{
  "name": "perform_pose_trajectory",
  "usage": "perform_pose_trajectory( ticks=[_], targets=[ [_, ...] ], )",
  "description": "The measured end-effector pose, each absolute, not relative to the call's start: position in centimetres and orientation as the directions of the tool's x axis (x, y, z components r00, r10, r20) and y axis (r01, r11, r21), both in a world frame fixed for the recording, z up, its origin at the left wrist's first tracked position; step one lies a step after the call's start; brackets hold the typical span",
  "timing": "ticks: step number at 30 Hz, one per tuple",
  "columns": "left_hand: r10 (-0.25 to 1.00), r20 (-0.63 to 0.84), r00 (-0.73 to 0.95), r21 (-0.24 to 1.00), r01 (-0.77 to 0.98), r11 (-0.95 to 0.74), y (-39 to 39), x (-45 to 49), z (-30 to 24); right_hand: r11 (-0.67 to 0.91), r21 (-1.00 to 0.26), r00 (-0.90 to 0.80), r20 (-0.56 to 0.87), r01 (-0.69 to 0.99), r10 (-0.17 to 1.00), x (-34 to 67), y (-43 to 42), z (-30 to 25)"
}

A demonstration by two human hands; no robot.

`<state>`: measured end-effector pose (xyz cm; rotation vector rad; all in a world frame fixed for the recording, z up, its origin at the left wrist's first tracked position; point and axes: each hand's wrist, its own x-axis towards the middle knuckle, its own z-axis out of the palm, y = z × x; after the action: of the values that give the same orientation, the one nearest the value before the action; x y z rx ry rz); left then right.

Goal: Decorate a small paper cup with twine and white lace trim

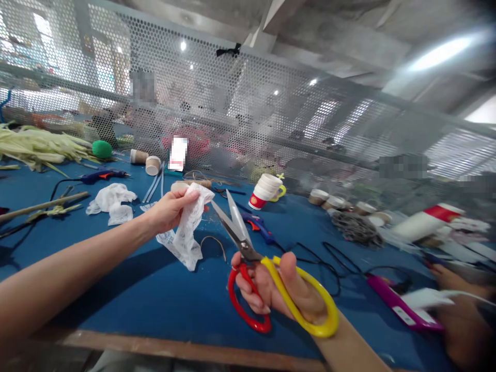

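My left hand (pixel 178 205) pinches one end of a strip of white lace (pixel 189 235), whose lower part hangs down to the blue tabletop. In my right hand (pixel 267 287) is a pair of scissors (pixel 243 242) with one red and one yellow handle loop. Their blades stand apart, tips pointing up and left, close to the right of the held lace. My thumb is through the yellow loop and fingers pass through the red one. Another crumpled piece of white lace (pixel 112 201) lies on the table, left of my left hand.
Two glue guns (pixel 259 227) (pixel 103 175) with cables lie on the blue table (pixel 155 305). Stacked paper cups (pixel 266 190), small brown cups (pixel 153 165) and a green ball (pixel 102 149) stand towards the perforated screen. A purple power strip (pixel 403 305) sits right, near another person's arm (pixel 461 310).
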<state>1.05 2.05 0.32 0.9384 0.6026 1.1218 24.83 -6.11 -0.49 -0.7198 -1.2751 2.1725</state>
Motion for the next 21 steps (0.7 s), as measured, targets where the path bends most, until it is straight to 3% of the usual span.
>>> perform_pose_trajectory(
  ticks=[21],
  targets=[
    [0.863,0.09,0.497,0.908,-0.397,0.134,2.02,1.11,-0.68,-0.452,-0.868,-0.779,-0.132,-0.208,0.613,24.39,-5.78,-1.3]
  ],
)
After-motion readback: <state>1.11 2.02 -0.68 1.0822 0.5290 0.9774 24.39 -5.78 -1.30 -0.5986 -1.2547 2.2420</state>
